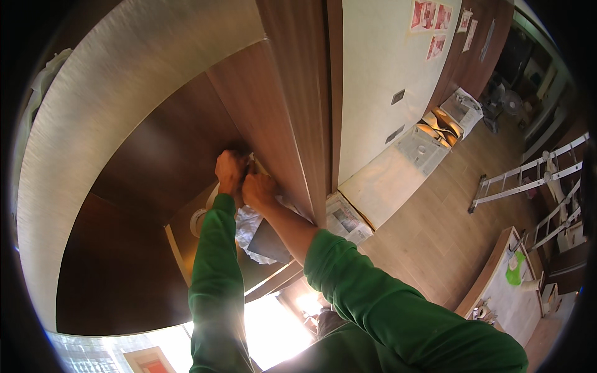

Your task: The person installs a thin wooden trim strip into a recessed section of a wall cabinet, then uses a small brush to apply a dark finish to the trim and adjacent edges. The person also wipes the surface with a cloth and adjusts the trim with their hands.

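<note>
My left hand (230,171) is closed, its fingers curled tightly against the brown wood panel (249,93) inside a curved cabinet recess. Just beside it, slightly lower and to the right, my right hand (259,189) is also closed, thumb and fingers pinched together. A small pale bit shows between the two hands at the panel; what either one grips is too small to make out. Below my hands lie crumpled whitish plastic sheeting (247,225) and a flat grey piece (271,241). A white ring-shaped thing (198,222) sits left of my left sleeve.
A broad curved metallic band (93,81) borders the recess at left. To the right are a pale wall, a low covered bench (388,183), and newspaper (347,219) at its near end. An aluminium ladder (516,185) and a worktable (510,304) stand farther right on the floor.
</note>
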The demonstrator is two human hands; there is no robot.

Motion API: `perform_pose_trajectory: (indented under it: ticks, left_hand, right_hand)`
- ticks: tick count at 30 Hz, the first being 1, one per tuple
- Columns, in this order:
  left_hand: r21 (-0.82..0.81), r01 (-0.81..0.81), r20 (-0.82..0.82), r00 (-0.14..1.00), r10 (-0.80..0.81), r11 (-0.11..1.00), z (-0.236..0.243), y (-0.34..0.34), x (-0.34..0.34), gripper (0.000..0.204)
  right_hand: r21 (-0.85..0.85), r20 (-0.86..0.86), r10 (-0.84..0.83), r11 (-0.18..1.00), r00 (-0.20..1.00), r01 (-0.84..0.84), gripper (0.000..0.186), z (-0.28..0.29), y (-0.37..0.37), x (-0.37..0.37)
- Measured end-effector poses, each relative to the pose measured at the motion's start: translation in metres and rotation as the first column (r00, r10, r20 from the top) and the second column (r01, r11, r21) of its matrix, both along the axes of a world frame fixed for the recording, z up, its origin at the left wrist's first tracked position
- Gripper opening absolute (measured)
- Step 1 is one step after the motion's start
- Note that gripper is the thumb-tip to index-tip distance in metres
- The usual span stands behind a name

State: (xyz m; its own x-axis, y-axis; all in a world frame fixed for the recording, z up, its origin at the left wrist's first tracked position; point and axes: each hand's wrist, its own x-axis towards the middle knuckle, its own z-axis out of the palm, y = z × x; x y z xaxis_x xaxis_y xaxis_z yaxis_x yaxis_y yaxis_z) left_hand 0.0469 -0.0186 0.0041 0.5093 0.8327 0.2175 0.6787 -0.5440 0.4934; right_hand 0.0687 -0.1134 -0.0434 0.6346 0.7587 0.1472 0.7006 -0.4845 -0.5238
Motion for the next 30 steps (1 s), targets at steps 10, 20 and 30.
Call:
perform_pose_trajectory:
  ticks: [10,20,30]
  left_hand:
    - [-0.044,-0.020,-0.005,1.000,0.020,0.999,0.010,0.002,0.005,0.029]
    - [-0.051,-0.011,-0.105,0.994,0.006,0.999,-0.005,0.022,0.006,0.033]
    - [-0.085,0.076,-0.085,0.993,-0.083,0.994,-0.001,0.022,0.006,0.030]
  right_hand:
    - [0.191,0.141,-0.232,0.960,0.963,0.203,0.022,-0.034,0.036,0.000]
    - [-0.137,-0.067,0.008,0.990,0.998,-0.017,0.024,0.022,0.015,0.008]
    - [-0.145,0.017,-0.017,0.989,1.000,0.019,0.024,0.015,0.016,0.008]
